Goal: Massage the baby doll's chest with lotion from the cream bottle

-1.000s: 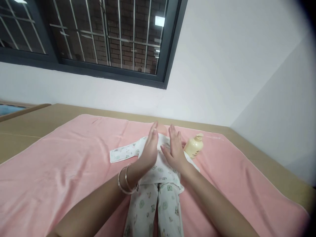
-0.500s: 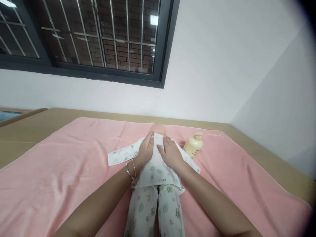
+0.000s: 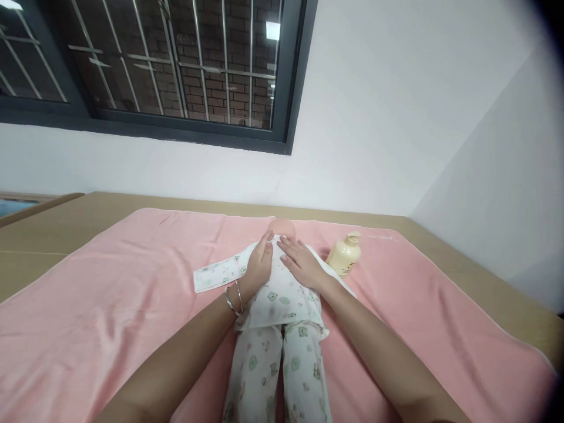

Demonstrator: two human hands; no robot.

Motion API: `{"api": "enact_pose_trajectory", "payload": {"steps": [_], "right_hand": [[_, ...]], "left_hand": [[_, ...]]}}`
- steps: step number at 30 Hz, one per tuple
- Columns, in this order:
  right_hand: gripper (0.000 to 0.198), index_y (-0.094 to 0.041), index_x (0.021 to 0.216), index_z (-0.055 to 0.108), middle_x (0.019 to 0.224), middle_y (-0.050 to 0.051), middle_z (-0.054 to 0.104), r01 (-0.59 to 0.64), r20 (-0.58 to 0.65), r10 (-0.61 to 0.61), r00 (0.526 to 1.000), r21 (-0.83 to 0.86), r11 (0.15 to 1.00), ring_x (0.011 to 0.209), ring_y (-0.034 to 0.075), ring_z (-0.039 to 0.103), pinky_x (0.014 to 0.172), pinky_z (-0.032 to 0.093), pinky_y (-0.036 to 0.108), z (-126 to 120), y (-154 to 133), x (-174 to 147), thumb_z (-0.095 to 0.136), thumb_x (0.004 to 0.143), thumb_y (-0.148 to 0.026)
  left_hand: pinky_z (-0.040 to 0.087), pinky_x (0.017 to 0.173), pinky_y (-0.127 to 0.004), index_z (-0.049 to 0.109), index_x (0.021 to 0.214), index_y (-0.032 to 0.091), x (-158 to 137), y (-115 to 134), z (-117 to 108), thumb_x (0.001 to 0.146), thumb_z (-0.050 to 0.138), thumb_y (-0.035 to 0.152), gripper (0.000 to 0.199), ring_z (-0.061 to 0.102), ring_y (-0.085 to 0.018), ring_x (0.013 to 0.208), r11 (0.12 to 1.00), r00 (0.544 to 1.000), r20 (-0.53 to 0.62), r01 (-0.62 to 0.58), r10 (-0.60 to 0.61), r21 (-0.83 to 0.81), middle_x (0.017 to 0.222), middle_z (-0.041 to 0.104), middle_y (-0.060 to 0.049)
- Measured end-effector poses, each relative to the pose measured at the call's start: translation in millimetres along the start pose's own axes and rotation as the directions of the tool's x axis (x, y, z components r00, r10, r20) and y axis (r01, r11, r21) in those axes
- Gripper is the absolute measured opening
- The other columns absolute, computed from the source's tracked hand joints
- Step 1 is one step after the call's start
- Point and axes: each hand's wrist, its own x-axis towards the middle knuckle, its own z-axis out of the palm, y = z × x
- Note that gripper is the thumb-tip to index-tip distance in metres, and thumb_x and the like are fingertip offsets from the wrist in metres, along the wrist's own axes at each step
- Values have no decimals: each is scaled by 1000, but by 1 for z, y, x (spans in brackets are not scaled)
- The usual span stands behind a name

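Observation:
A baby doll (image 3: 281, 227) lies on its back or front, I cannot tell which, with its bare head at the far end. It wears a white printed top (image 3: 282, 299) and matching trousers (image 3: 258, 367). Along the left side of its chest rests my left hand (image 3: 259, 260), fingers straight and palm turned inward, with bracelets on the wrist. My right hand (image 3: 302, 262) lies flat across the upper right of the chest, fingers stretched toward the neck. Neither hand grips anything. The doll's left-side sleeve (image 3: 219, 275) is spread outward; the other is partly behind my right forearm.
A pale yellow pump bottle (image 3: 344, 257) stands just right of the doll. Beneath everything is a pink blanket (image 3: 145, 276) on a wooden surface (image 3: 211, 207). Behind rises a white wall (image 3: 361, 129) with a dark-framed barred window (image 3: 198, 70).
My right hand has turned and slid slightly inward and up, its fingers now pointing more to the left near the neck. My left hand stays almost in place.

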Motion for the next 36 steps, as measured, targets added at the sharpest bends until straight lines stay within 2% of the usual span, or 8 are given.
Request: {"api": "enact_pose_trajectory", "payload": {"steps": [5, 10, 14, 19, 25, 31, 34, 36], "right_hand": [[67, 4, 145, 35, 150, 27, 37, -348, -82, 339, 937, -153, 925, 144, 33, 27, 118, 20, 49, 13, -29, -12, 29, 100, -45], [60, -1, 148, 32, 156, 19, 30, -41, -48, 33, 998, -168, 985, 147, 29, 19, 120, 12, 50, 16, -65, -24, 37, 94, -27], [56, -19, 148, 38, 153, 7, 39, 139, 11, -139, 990, -39, 989, 148, 22, 20, 120, 11, 52, 8, -41, -13, 39, 92, -21], [51, -15, 145, 41, 154, 11, 37, -128, -92, 129, 987, 21, 992, 145, 23, 27, 118, 20, 48, 8, -3, -2, 29, 100, -35], [58, -5, 143, 42, 145, 22, 47, -330, -121, 312, 942, -178, 927, 137, 32, 41, 113, 27, 49, 7, -25, -11, 26, 101, -41], [48, -6, 139, 48, 137, 22, 54, -256, -102, 237, 966, -269, 929, 130, 31, 49, 111, 30, 44, 0, -54, -24, 35, 97, -26], [43, -12, 133, 55, 137, 14, 57, -175, -135, 152, 979, -173, 969, 130, 24, 48, 111, 30, 36, -1, -48, -21, 33, 96, -19], [40, -16, 127, 58, 131, 10, 61, -223, -180, 204, 962, -93, 970, 124, 21, 52, 106, 34, 32, -1, -38, -16, 32, 97, -20]], "left_hand": [[35, 114, -40, 44, 138, 13, 0, 3, 0, 101, 23, 47, 54, 48, -22, 133, 999, 1000, -2, -2, 2, 49, 141, 53, -15], [40, 109, -40, 52, 131, 13, 1, 2, -1, 99, 34, 43, 47, 53, -24, 126, 994, 1000, 11, 24, -26, 107, 135, 58, -14], [42, 107, -40, 53, 130, 15, 0, 4, -2, 99, 33, 39, 44, 56, -24, 122, 990, 1000, 16, 4, -7, 138, 131, 61, -13], [42, 106, -44, 55, 126, 16, 1, 4, -1, 97, 38, 33, 38, 56, -25, 121, 962, 998, 35, -64, 57, 265, 129, 62, -13], [44, 102, -43, 62, 113, 15, 1, 16, -2, 92, 42, 21, 30, 58, -28, 113, 835, 990, 83, -142, 115, 532, 117, 65, -14], [48, 80, -38, 67, 87, 17, -7, 43, 0, 90, 42, 15, 25, 58, -26, 88, 614, 977, 187, -208, 98, 762, 88, 64, -10], [48, 82, -37, 69, 83, 18, -3, 40, -1, 89, 45, 15, 25, 58, -23, 88, 658, 970, 216, -233, 109, 716, 86, 63, -8], [47, 88, -36, 70, 93, 20, 0, 33, -2, 88, 48, 18, 23, 58, -23, 95, 720, 981, 165, -188, 104, 668, 94, 64, -8]]}}
